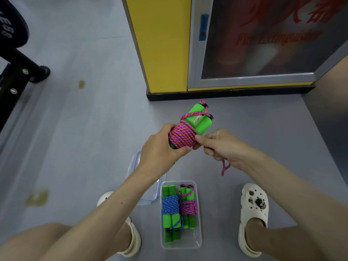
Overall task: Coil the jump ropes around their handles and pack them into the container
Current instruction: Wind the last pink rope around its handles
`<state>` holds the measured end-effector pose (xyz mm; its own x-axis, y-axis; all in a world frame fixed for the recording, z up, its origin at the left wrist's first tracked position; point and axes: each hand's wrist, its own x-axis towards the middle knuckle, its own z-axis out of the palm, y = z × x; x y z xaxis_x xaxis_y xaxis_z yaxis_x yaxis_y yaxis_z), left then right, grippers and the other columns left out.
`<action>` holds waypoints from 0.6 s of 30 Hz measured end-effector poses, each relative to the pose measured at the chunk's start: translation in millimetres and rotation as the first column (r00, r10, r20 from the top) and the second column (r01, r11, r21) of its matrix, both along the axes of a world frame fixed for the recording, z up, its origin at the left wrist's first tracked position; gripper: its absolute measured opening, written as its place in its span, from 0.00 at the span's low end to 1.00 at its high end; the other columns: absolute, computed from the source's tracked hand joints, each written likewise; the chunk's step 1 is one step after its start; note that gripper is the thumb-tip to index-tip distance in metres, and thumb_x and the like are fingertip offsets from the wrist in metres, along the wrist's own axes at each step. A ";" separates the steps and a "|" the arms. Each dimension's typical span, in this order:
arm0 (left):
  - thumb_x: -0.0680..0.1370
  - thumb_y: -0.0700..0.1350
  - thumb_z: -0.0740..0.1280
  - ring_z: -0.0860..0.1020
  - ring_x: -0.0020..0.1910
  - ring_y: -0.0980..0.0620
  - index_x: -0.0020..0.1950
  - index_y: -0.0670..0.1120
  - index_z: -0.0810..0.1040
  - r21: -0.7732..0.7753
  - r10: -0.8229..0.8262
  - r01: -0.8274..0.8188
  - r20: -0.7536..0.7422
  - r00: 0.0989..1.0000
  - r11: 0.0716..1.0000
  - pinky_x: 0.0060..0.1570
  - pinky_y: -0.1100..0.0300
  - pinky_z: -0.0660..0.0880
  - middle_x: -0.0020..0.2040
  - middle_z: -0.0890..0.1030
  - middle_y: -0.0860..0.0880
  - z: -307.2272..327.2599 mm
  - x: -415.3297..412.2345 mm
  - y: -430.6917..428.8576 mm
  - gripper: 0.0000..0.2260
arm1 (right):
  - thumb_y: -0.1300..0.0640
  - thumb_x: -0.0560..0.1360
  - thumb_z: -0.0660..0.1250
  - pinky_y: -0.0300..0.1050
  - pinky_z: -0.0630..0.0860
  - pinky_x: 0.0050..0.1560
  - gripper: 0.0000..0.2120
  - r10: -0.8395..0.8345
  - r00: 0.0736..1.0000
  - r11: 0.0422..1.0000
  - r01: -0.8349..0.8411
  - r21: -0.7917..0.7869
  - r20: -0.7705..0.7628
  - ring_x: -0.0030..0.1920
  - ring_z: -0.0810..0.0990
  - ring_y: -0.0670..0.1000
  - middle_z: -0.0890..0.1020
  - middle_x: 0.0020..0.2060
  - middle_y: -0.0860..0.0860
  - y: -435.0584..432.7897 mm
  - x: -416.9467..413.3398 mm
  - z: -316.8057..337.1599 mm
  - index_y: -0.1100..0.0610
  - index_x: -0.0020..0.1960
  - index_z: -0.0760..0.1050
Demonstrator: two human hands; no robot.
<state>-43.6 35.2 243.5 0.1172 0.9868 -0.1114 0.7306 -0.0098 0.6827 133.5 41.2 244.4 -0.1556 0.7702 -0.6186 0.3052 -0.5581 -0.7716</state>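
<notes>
Now left hand point(160, 146) grips one coiled rope point(183, 135), right hand point(218, 146) pinches its cord point(225, 167); container point(188, 244) holds two.

Quick tally: jump ropes, 3 total. 1 pink-rope bundle point(183, 135) gripped in left hand point(162, 147), right hand point(218, 146) pinching its rope, so 2 hands. Below hands, 1 clear container point(196, 238) with 2 bundles: 1 blue-rope bundle point(170, 204), 1 second pink bundle point(187, 206). Lid point(134, 162): 1, under left wrist. White clogs: 2, left clog point(133, 240), right clog point(254, 204).
</notes>
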 end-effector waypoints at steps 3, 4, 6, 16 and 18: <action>0.71 0.57 0.73 0.79 0.46 0.50 0.65 0.52 0.69 0.069 -0.010 0.019 -0.130 0.991 0.997 0.44 0.56 0.77 0.50 0.81 0.52 2.4 1.4 -1.7 0.26 | 0.50 0.79 0.63 0.35 0.55 0.20 0.18 -0.008 1.000 1.000 0.008 -0.004 0.006 0.18 0.57 0.44 0.66 0.18 0.48 0.2 -3.5 -1.4 0.65 0.45 0.80; 0.72 0.57 0.72 0.79 0.46 0.50 0.66 0.52 0.69 0.092 -0.017 0.033 -0.165 0.986 0.995 0.43 0.58 0.75 0.50 0.81 0.52 3.1 1.8 -2.8 0.26 | 0.50 0.79 0.63 0.35 0.55 0.21 0.18 -0.005 1.000 1.000 0.005 -0.005 0.011 0.19 0.57 0.45 0.66 0.18 0.48 0.2 -4.3 -1.9 0.64 0.44 0.80; 0.73 0.57 0.71 0.79 0.46 0.50 0.66 0.53 0.68 0.154 -0.025 0.062 -0.230 0.973 0.986 0.40 0.60 0.71 0.51 0.81 0.52 4.0 2.0 -4.5 0.25 | 0.51 0.79 0.62 0.36 0.55 0.21 0.17 0.004 1.000 1.000 -0.003 -0.013 0.016 0.19 0.58 0.45 0.66 0.18 0.48 0.2 -5.9 -3.3 0.64 0.43 0.80; 0.64 0.45 0.80 0.77 0.28 0.47 0.56 0.44 0.78 0.454 0.022 0.260 -0.527 0.849 0.852 0.24 0.62 0.61 0.37 0.80 0.49 -18.9 -1.4 -9.3 0.24 | 0.48 0.71 0.69 0.31 0.53 0.19 0.20 -0.085 0.960 0.983 0.036 -0.180 -0.268 0.19 0.57 0.41 0.71 0.26 0.51 5.7 -6.3 -2.9 0.64 0.51 0.74; 0.62 0.42 0.80 0.74 0.26 0.48 0.57 0.43 0.79 0.527 0.063 0.320 -0.585 0.808 0.787 0.23 0.62 0.60 0.36 0.79 0.48 -21.9 0.6 -10.2 0.24 | 0.41 0.65 0.68 0.31 0.54 0.18 0.26 -0.122 0.946 0.979 0.064 -0.196 -0.299 0.19 0.57 0.41 0.71 0.26 0.52 4.5 -7.3 -3.0 0.63 0.48 0.74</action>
